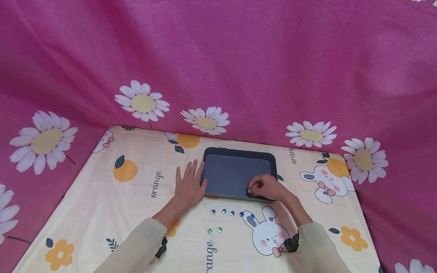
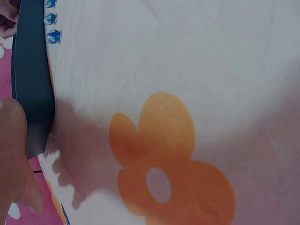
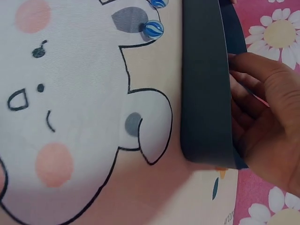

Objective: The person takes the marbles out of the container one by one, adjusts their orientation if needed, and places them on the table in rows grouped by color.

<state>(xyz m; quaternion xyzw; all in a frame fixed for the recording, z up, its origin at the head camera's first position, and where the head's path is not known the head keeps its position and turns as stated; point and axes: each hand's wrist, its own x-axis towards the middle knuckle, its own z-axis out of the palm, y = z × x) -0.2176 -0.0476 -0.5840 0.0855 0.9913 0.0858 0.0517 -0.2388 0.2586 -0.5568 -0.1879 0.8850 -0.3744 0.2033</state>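
A dark grey rectangular tray [image 1: 227, 174] lies on the cloth-covered table. My left hand [image 1: 188, 185] rests with spread fingers beside its left edge, the thumb at the rim. Inside the tray's front right corner, my right hand [image 1: 269, 187] pinches a small green marble [image 1: 249, 190]. In the right wrist view the tray's wall [image 3: 206, 84] hides the fingertips of that hand [image 3: 276, 108]. Several blue-and-white marbles [image 1: 232, 213] form a row in front of the tray. Two green marbles, one to the left [image 1: 209, 231] and one to the right [image 1: 219, 229], lie nearer to me.
The tablecloth [image 1: 97, 212] is cream with printed oranges, flowers and rabbits. A pink curtain [image 1: 223, 61] with daisies hangs behind and at both sides of the table. Dark straps [image 1: 292, 243] show near both sleeves.
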